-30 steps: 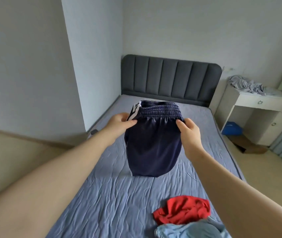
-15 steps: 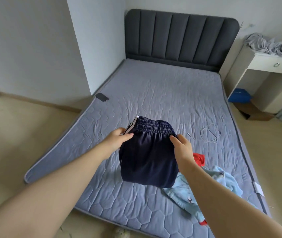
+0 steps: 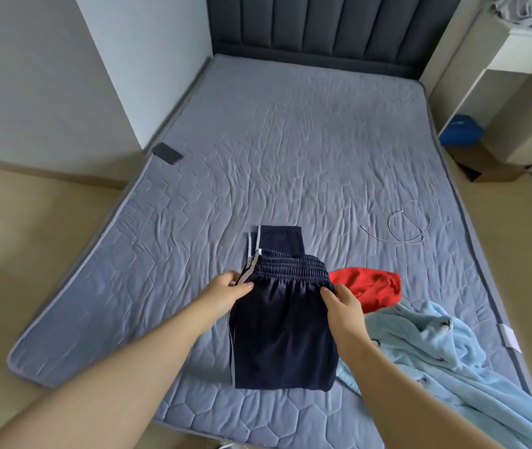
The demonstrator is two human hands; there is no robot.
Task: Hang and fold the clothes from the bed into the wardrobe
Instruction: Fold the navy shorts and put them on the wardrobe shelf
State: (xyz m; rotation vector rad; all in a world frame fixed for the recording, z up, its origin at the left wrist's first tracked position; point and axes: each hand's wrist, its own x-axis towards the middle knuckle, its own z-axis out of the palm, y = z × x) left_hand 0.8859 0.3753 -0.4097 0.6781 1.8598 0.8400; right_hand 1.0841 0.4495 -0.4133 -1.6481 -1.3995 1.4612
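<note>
Both hands grasp one pair of navy trousers (image 3: 282,338). The left hand (image 3: 225,291) pinches the striped corner of the elastic waistband between thumb and fingers, and the right hand (image 3: 344,303) curls its fingers over the waistband's other end. The trousers lie folded on the bed (image 3: 290,140) between the two hands, the body reaching back under the wrists and a folded leg end showing just beyond the fingertips. Two pale stripes run down the seam on the left hand's side. Just beyond the right hand sits one red garment (image 3: 368,283), touching the trousers. Outside the right wrist spreads one light blue garment (image 3: 436,345) printed with small dark figures. One white cable (image 3: 408,226) coils farther ahead of the right hand, and one dark phone (image 3: 167,153) lies well ahead of the left hand at the bed's edge. One white label (image 3: 509,333) sits on the bed's edge right of the right hand, its print too small to read. One blue bag (image 3: 460,129) far right bears a blurred white mark.
</note>
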